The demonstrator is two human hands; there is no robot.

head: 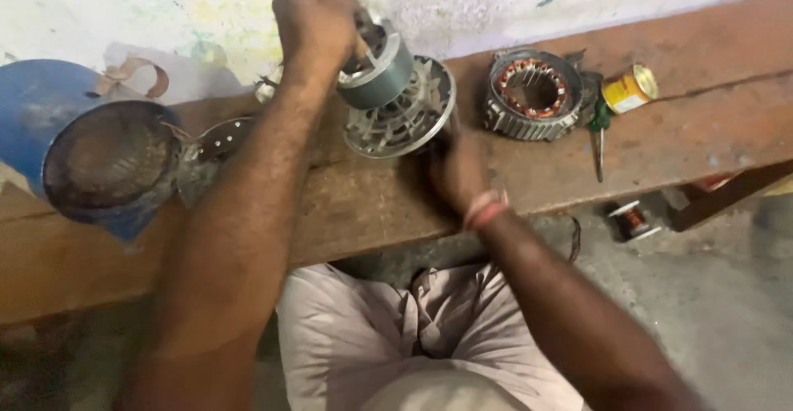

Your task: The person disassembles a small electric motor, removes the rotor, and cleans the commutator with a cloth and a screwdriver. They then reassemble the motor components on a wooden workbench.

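We held a motor rotor assembly (pixel 398 101) tilted over the wooden bench (pixel 363 204), close to the wall; it was a grey cylinder joined to a round, ribbed metal end plate. Our left hand (pixel 316 16) was clenched in a fist at the top of the cylinder, closed around something at its upper end that we could not make out. Our right hand (pixel 456 167) gripped the lower edge of the end plate from below, with a red band on its wrist. Just to the right of the assembly lay a stator (pixel 531 95) with copper windings, resting on the bench. Beside it sat a green-handled screwdriver (pixel 600 130) and, near that, a small yellow tin (pixel 629 89) on its side. At the left end of the bench stood a blue drum (pixel 37 105) with a dark round mesh strainer (pixel 111 159) leaning against it. On the floor below lay a small spool of copper wire (pixel 633 219).
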